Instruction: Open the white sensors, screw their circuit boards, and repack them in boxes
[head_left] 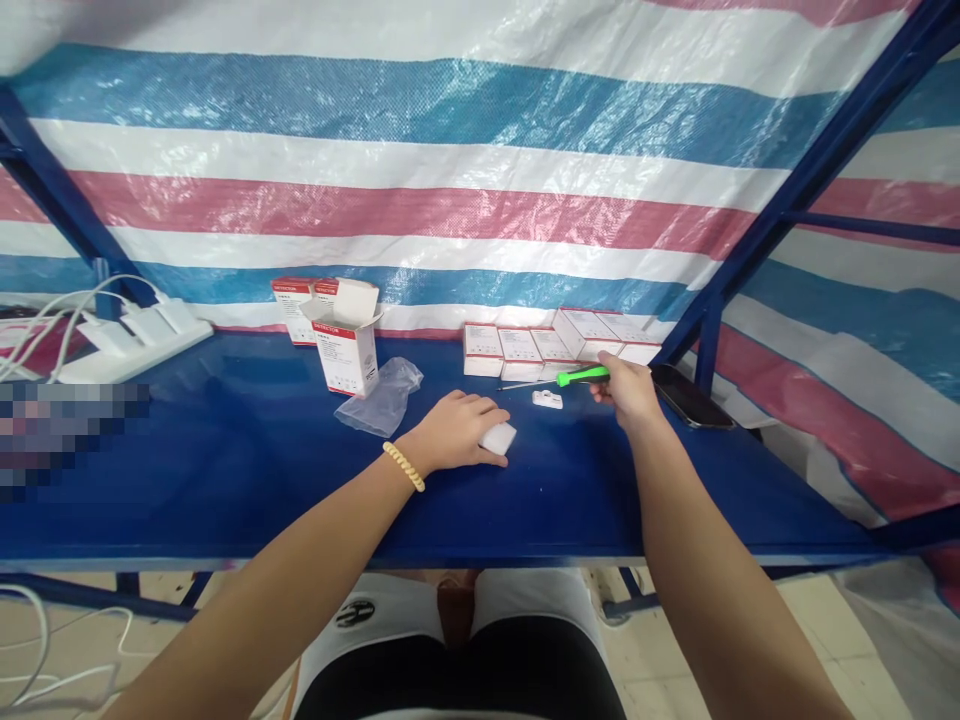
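My left hand (459, 430) rests on the blue table (225, 460) with its fingers closed over a small white plastic device (498, 438). My right hand (628, 390) grips a green-handled screwdriver (582, 377) whose thin shaft points left, just above the table. A small white part (547, 399) lies between the two hands, under the screwdriver. An empty clear plastic bag (381, 396) lies left of my left hand.
An open red-and-white box (346, 345) stands at the back, two more behind it. A row of several white boxes (559, 345) lines the tarp wall. A black phone (691, 398) lies at right. A power strip with white chargers (135, 338) is far left.
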